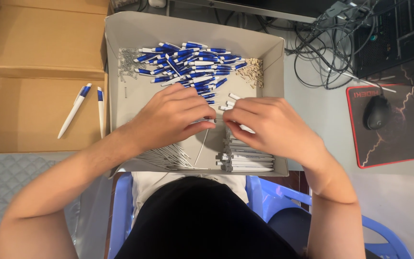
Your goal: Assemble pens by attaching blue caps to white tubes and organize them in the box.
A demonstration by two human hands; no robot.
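Two finished pens [80, 109] are lying in the brown carton [39, 43] at left, while many blue parts [188, 64] are waiting at the far end of the grey tray [120, 29]. The left hand [171, 117] and right hand [269, 127] are pinching one thin pen piece [215, 121] between them above stacked white barrels [247, 160]. Far right, a red-edged black mat [398, 139] is lying.

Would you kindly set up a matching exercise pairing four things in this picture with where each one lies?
Things:
1. heap of blue and white pens
2. two finished pens
3. computer mouse
4. stack of white barrels

Places:
A. on the red-edged mat at the right
B. at the far end of the grey tray
C. on the brown cardboard at the left
D. at the near end of the tray, under the right hand

Pairs: 1-B, 2-C, 3-A, 4-D
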